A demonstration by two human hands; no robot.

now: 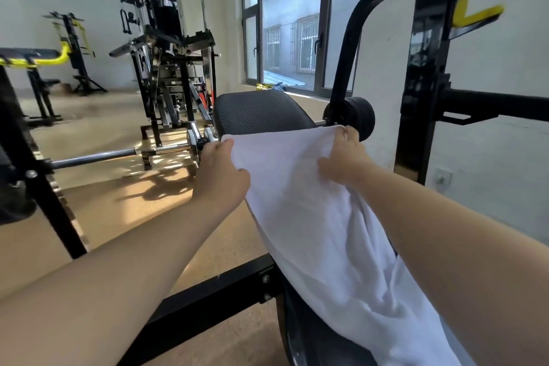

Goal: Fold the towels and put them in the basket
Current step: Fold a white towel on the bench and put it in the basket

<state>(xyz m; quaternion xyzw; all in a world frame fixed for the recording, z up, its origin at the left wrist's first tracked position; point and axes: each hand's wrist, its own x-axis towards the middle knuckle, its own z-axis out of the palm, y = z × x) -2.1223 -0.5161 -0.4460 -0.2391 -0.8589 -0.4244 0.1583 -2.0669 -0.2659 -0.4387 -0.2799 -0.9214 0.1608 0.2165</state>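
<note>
Plain white towel [315,217], softly creased, hangs stretched between left hand [221,175] and right hand [346,157], fingers pinching its top corners

Setting: gym / weights room.
Evidence:
- Black padded bench [261,110] just beyond the left hand [221,172] and right hand [344,157].
- Chrome barbell [98,156] with small plates, running out left of the left hand.
- Multi-station weight machine [169,53] farther back, beyond the left hand.
- Black rack upright [424,68] with yellow hook [472,12], right of the right hand.
- Foam roller pad [356,116] just beyond the right hand.
- Yellow-handled apparatus [71,47] far left, by the wall.
</note>
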